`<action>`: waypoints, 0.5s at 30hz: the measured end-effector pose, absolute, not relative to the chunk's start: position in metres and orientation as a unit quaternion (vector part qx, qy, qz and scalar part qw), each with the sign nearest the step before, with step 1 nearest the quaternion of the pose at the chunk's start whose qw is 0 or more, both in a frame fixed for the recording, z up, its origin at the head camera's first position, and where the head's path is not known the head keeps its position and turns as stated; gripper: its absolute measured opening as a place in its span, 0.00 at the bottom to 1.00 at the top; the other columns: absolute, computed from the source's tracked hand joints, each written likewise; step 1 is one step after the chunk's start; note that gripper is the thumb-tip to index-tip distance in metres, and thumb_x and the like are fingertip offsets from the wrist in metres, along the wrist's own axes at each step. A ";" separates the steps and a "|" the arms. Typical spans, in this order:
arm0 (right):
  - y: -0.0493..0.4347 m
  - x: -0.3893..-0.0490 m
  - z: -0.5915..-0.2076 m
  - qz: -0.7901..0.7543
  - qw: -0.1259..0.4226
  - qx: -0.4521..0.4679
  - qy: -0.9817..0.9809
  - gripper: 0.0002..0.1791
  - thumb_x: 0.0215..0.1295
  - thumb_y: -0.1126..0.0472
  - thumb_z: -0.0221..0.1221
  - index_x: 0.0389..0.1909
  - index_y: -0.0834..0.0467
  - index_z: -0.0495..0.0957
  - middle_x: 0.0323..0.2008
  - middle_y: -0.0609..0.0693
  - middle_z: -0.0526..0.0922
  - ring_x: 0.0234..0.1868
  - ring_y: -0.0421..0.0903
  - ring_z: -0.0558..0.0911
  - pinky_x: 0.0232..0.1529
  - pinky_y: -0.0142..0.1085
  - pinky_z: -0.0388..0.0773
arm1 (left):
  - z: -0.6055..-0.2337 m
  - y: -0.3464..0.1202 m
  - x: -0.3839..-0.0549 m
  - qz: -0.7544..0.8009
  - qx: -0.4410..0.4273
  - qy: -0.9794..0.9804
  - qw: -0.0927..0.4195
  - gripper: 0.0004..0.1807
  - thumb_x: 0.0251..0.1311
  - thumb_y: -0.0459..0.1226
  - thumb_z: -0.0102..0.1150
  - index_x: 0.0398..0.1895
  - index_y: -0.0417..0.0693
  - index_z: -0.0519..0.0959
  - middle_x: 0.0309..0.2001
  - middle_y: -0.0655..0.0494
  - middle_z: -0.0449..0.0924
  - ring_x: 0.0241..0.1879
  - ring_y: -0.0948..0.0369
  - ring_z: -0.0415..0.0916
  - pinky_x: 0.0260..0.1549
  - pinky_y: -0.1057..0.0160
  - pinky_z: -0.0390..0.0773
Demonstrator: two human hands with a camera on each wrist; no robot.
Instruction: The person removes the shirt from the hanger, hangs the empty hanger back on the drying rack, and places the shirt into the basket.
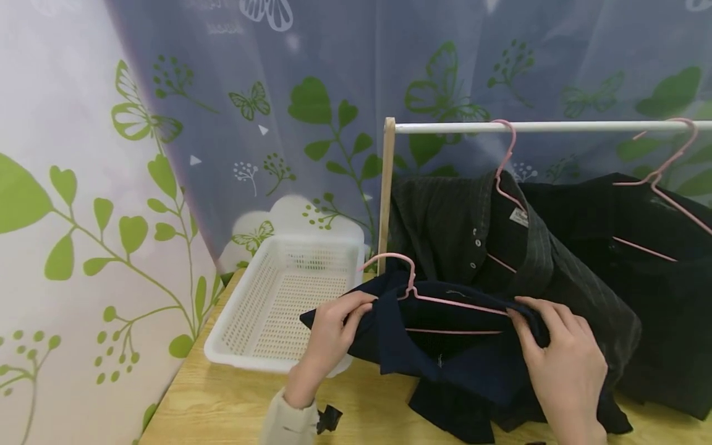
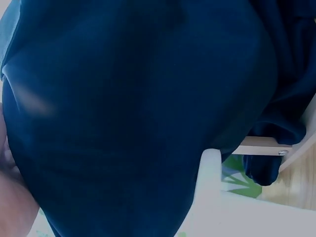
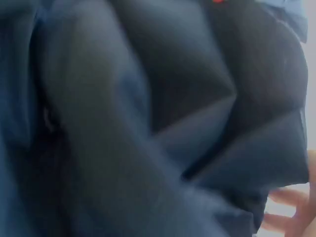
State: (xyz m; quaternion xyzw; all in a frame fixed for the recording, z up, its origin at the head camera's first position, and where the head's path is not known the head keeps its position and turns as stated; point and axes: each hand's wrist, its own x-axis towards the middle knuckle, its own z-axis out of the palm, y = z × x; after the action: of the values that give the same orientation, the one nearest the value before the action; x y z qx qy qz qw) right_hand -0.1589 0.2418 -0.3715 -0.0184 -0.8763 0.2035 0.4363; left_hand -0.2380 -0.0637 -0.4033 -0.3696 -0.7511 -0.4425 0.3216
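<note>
A navy collared shirt (image 1: 473,374) is held up over the table with a pink hanger (image 1: 461,304) inside its neck, the hook pointing upward. My left hand (image 1: 330,327) pinches the shirt's fabric to the left of the collar. On the other side, my right hand (image 1: 567,355) pinches the shirt near the hanger's right arm, thumb in front. Dark blue cloth (image 2: 138,108) fills most of the left wrist view, with part of my left hand (image 2: 17,202) at its edge. Folded cloth (image 3: 197,74) covers the right wrist view; fingers (image 3: 284,197) show at lower right.
A white rack rail (image 1: 445,128) with a wooden post (image 1: 386,185) stands behind. A dark grey striped shirt (image 1: 578,272) and a black garment (image 1: 667,321) hang from it on pink hangers. A white plastic basket (image 1: 233,352) sits left on the wooden table (image 1: 200,402).
</note>
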 end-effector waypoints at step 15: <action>0.264 -0.156 -0.365 0.197 0.360 -0.127 -0.903 0.20 0.60 0.55 0.71 0.48 0.62 0.82 0.09 0.52 0.67 0.12 0.56 0.66 0.19 0.45 0.59 | -0.405 -0.067 -0.242 -0.456 -0.377 -0.730 0.342 0.07 0.67 0.27 0.60 0.42 0.41 0.86 0.30 0.52 0.85 0.16 0.69 0.59 0.18 0.73 0.63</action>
State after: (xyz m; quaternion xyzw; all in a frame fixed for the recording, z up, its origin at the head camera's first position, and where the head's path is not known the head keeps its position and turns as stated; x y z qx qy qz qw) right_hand -0.1564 0.2640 -0.3650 -0.1273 -0.9029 0.1972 0.3601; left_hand -0.2423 -0.0668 -0.4045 -0.3771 -0.7302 -0.4558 0.3418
